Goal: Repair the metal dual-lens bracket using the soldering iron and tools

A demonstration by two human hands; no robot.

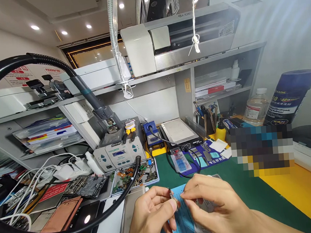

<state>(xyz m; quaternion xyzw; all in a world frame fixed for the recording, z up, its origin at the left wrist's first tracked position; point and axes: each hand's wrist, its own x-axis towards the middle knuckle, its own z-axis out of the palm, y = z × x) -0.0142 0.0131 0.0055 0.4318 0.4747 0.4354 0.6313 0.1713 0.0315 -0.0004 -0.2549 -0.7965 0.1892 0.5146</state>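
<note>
Low in the middle of the view, my left hand pinches a tiny metal part between thumb and forefinger. My right hand meets it from the right, its fingertips pressed together at the same small part. Both hands hover over a light blue card or packet lying on the green work mat. The part is too small to name.
A soldering station with a black hose stands left of centre, beside a tray of circuit boards. A hot plate, tool holder, bottle and blue can line the back. Phones and cables crowd the left.
</note>
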